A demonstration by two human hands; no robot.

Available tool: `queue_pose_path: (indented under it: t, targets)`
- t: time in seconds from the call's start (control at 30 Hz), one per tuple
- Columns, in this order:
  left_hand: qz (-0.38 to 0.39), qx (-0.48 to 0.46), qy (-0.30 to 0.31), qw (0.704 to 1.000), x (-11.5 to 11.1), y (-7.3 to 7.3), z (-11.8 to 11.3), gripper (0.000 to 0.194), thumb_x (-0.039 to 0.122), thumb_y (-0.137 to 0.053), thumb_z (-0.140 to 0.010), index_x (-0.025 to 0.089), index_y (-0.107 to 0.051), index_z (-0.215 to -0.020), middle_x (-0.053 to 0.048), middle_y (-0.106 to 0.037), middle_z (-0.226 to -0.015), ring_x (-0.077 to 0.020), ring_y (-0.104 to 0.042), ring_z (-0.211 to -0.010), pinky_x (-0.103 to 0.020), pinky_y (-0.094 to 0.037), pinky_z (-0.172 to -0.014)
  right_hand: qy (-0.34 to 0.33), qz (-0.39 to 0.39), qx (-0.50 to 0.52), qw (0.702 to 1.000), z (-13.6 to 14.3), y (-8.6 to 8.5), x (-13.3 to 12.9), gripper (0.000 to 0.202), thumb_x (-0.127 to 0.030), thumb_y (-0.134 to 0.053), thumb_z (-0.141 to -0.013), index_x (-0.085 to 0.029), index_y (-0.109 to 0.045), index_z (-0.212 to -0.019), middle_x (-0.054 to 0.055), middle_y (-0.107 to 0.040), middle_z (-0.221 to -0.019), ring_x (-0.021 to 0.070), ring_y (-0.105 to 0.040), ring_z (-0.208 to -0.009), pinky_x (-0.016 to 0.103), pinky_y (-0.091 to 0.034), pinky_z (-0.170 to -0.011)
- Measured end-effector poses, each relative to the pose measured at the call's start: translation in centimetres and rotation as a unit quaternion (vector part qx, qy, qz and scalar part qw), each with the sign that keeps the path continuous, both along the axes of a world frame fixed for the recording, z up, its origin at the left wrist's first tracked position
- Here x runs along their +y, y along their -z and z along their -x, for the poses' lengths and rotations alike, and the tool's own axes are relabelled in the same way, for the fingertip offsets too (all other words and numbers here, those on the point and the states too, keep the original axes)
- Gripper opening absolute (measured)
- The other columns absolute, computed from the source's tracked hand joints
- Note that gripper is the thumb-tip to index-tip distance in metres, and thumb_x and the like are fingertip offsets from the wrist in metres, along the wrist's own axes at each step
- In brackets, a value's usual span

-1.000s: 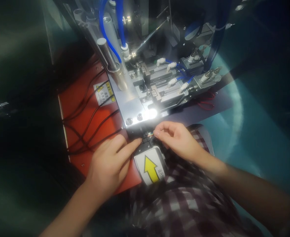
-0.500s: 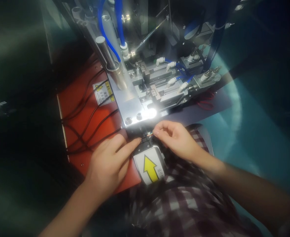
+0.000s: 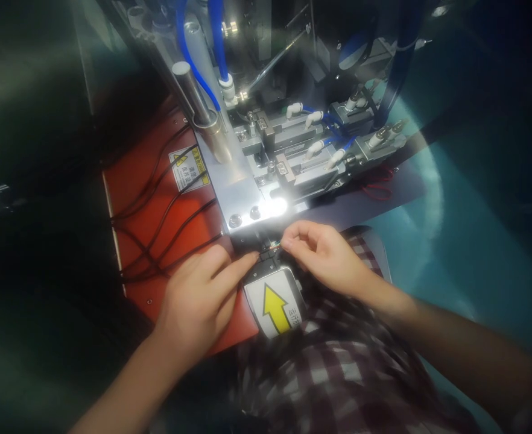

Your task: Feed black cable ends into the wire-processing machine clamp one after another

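Note:
Both hands meet at the front end of a metal machine plate (image 3: 243, 196). My right hand (image 3: 323, 253) is closed in a pinch at a small thin piece (image 3: 274, 245) with a reddish tint, too small to make out. My left hand (image 3: 207, 289) has its index finger stretched to the dark fixture (image 3: 266, 259) just left of that piece; its other fingers curl under, and what they hold, if anything, is hidden. Nearest me, below the fixture, lies a white label (image 3: 272, 301) with a yellow arrow pointing away from me.
An orange-red base plate (image 3: 143, 241) with black cables and a warning label (image 3: 189, 169) is at the left. Behind stand a steel post (image 3: 193, 93), blue air hoses (image 3: 218, 42) and pneumatic cylinders (image 3: 315, 166). A bright light glares on the plate's front edge.

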State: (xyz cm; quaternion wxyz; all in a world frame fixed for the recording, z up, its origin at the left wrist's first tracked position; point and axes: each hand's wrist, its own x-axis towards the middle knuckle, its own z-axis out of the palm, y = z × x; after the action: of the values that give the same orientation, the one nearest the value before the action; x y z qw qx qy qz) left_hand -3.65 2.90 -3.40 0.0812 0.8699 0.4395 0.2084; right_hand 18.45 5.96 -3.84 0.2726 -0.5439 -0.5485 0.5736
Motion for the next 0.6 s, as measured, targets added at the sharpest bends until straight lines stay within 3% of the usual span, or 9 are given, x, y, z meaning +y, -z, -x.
queue_pose_path:
  t: [0.23, 0.47, 0.6]
  targets:
    - [0.001, -0.002, 0.000, 1.000, 0.02, -0.05, 0.04, 0.031, 0.005, -0.051, -0.087, 0.015, -0.064, -0.114, -0.003, -0.052, -0.081, -0.0120, -0.051, -0.070, -0.024, -0.042, -0.061, -0.001, 0.000, 0.009, 1.000, -0.07, 0.23, 0.02, 0.015, -0.029, -0.056, -0.088, -0.017, -0.058, -0.079, -0.002, -0.056, -0.067, 0.0096, -0.048, -0.056, 0.023, -0.039, -0.053]
    - [-0.002, 0.002, 0.001, 1.000, 0.09, -0.06, 0.02, 0.031, 0.006, -0.051, -0.088, 0.017, -0.062, -0.114, -0.002, -0.052, -0.080, -0.0117, -0.051, -0.069, -0.023, -0.043, -0.060, -0.002, -0.033, -0.011, 0.999, -0.05, 0.62, -0.13, 0.015, -0.029, -0.054, -0.089, -0.018, -0.058, -0.080, 0.002, -0.062, -0.077, 0.0153, -0.058, -0.073, 0.026, -0.045, -0.064]
    - [-0.006, 0.010, 0.001, 1.000, 0.13, 0.01, 0.01, 0.032, 0.007, -0.050, -0.088, 0.018, -0.062, -0.115, -0.002, -0.053, -0.080, -0.0119, -0.052, -0.069, -0.024, -0.043, -0.060, -0.012, -0.068, -0.057, 0.996, 0.08, 0.46, -0.27, 0.013, -0.026, -0.052, -0.089, -0.017, -0.058, -0.080, 0.003, -0.064, -0.079, 0.0158, -0.059, -0.072, 0.027, -0.045, -0.065]
